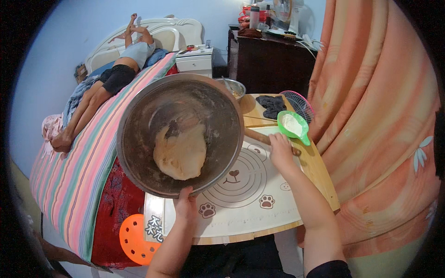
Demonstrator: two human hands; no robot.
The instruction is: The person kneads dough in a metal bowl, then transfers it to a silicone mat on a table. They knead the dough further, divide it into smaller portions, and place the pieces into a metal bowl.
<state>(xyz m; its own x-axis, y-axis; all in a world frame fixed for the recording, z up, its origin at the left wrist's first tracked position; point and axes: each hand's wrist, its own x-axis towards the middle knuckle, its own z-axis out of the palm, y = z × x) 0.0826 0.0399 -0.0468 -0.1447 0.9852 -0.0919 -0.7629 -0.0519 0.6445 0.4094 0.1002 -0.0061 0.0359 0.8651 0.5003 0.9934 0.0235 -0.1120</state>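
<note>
My left hand (186, 204) grips the near rim of a large dark metal bowl (134, 125), tilted so that its inside faces me. A lump of pale dough (183, 155) lies against the inner wall of the bowl. My right hand (281, 148) is closed over a wooden rolling pin (257, 135), whose far-left end passes behind the bowl's rim. Under both hands lies a white baking mat (241, 217) with printed rings and paw marks. Just beyond my right hand stands a green scoop-shaped bowl (303, 134) holding white powder.
A wooden table (324, 185) carries the mat, a dark cloth (271, 105), a pink-rimmed basket (301, 102) and a metal bowl (238, 88). An orange stool (134, 236) stands at lower left. A curtain (371, 139) hangs close right. Someone lies on the striped bed (79, 185).
</note>
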